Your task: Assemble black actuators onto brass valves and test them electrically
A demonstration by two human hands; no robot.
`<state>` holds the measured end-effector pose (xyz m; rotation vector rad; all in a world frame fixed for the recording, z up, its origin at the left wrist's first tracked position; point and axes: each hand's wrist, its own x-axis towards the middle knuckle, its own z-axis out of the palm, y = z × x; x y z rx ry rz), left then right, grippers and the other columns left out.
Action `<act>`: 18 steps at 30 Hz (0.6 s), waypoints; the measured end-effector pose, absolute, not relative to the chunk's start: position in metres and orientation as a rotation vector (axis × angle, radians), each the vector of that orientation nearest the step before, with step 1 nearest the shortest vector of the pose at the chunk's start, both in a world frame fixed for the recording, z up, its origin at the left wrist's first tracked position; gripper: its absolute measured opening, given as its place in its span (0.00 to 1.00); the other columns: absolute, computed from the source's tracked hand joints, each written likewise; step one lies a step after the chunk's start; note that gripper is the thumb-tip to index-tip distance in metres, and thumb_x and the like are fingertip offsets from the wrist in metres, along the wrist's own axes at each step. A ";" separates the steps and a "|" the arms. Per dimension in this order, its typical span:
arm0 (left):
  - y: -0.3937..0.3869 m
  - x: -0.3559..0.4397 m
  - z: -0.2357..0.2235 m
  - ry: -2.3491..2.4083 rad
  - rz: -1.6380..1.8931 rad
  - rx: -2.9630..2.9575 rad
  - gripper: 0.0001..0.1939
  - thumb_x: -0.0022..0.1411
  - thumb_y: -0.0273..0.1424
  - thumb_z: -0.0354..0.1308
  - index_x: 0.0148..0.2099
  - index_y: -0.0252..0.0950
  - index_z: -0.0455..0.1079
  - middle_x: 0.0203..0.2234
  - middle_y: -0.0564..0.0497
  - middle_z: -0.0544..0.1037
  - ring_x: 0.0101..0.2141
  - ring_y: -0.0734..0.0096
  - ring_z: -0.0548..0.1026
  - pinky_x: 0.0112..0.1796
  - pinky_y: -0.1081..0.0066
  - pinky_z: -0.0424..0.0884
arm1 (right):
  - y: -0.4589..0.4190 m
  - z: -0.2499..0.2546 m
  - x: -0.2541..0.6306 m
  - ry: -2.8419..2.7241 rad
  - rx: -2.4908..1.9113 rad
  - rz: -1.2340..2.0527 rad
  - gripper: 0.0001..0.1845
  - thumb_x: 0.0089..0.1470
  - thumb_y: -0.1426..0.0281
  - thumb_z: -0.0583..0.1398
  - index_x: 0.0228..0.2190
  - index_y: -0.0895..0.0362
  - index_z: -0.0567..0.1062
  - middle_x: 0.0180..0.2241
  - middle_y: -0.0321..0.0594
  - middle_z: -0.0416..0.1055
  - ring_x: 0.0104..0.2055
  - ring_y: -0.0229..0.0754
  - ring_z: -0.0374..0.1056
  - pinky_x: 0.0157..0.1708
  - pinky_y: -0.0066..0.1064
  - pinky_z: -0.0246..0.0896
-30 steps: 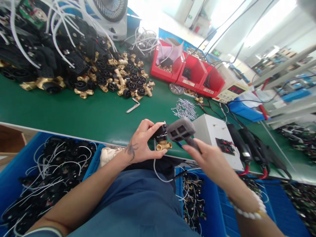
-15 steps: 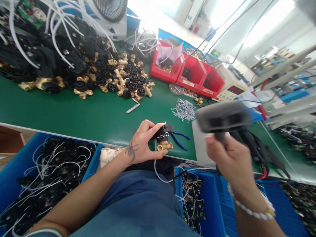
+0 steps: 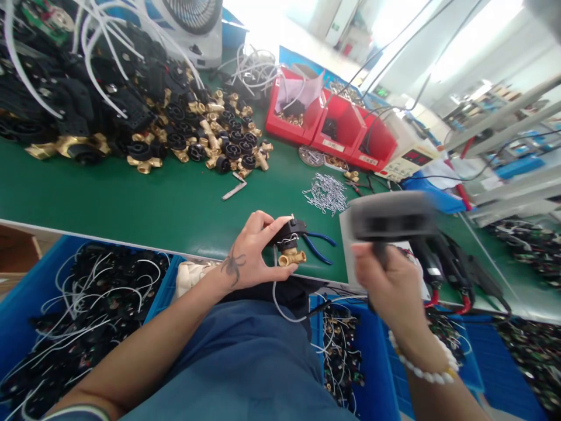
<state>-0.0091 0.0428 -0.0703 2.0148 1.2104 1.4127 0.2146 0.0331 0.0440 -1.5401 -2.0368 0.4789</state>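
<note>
My left hand (image 3: 249, 254) is closed on a brass valve (image 3: 290, 258) with a black housing on top, thumb below and fingers above, at the bench's front edge. A wire clip (image 3: 287, 240) sits around the valve's black collar, and a white cable hangs down from the assembly. My right hand (image 3: 390, 280) grips the handle of a grey handheld scanner (image 3: 390, 216), blurred by motion, to the right of the valve and apart from it. Blue-handled pliers (image 3: 322, 238) lie just right of the valve, their jaws hidden behind it.
A pile of loose wire clips (image 3: 326, 194) lies behind the pliers. Red bins (image 3: 293, 135) stand at the back. Brass valves (image 3: 214, 137) and black housings (image 3: 65, 88) heap up on the left. An L-shaped metal piece (image 3: 234, 190) lies mid-bench. Blue crates (image 3: 26, 316) stand below.
My right hand and the scanner have shifted left and slightly down, closer to the valve. My left hand keeps its hold on the valve almost unmoved.
</note>
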 end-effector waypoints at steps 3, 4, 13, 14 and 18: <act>0.044 -0.009 -0.070 1.196 1.438 2.005 0.37 0.53 0.40 0.68 0.64 0.38 0.65 0.42 0.48 0.68 0.42 0.61 0.69 0.44 0.61 0.73 | 0.032 0.039 0.212 -2.251 -1.641 0.600 0.31 0.60 0.44 0.57 0.19 0.55 0.61 0.14 0.31 0.56 0.18 0.33 0.49 0.17 0.28 0.44; 0.044 -0.009 -0.070 1.197 1.433 2.012 0.37 0.53 0.40 0.68 0.64 0.38 0.65 0.42 0.48 0.68 0.42 0.61 0.69 0.44 0.61 0.73 | 0.032 0.040 0.213 -2.207 -1.650 0.592 0.32 0.59 0.43 0.58 0.18 0.55 0.61 0.14 0.31 0.55 0.18 0.33 0.49 0.18 0.28 0.43; 0.044 -0.005 -0.072 1.193 1.462 2.066 0.35 0.51 0.40 0.68 0.61 0.41 0.66 0.43 0.48 0.68 0.42 0.60 0.69 0.42 0.60 0.74 | 0.048 0.029 0.189 -1.966 -1.385 0.830 0.10 0.55 0.63 0.66 0.38 0.55 0.80 0.29 0.36 0.71 0.29 0.37 0.65 0.30 0.29 0.60; 0.045 -0.005 -0.072 1.190 1.481 2.074 0.34 0.51 0.41 0.68 0.60 0.40 0.67 0.43 0.48 0.68 0.42 0.60 0.69 0.42 0.60 0.74 | 0.051 0.024 0.182 -1.991 -1.333 0.822 0.10 0.55 0.65 0.66 0.38 0.55 0.81 0.32 0.37 0.72 0.31 0.38 0.66 0.32 0.30 0.61; 0.045 -0.007 -0.069 1.185 1.462 2.118 0.35 0.51 0.41 0.68 0.60 0.39 0.66 0.43 0.47 0.69 0.43 0.59 0.70 0.41 0.60 0.75 | 0.057 0.015 0.168 -2.036 -1.283 0.733 0.04 0.56 0.68 0.64 0.33 0.56 0.79 0.32 0.37 0.72 0.33 0.39 0.67 0.35 0.31 0.64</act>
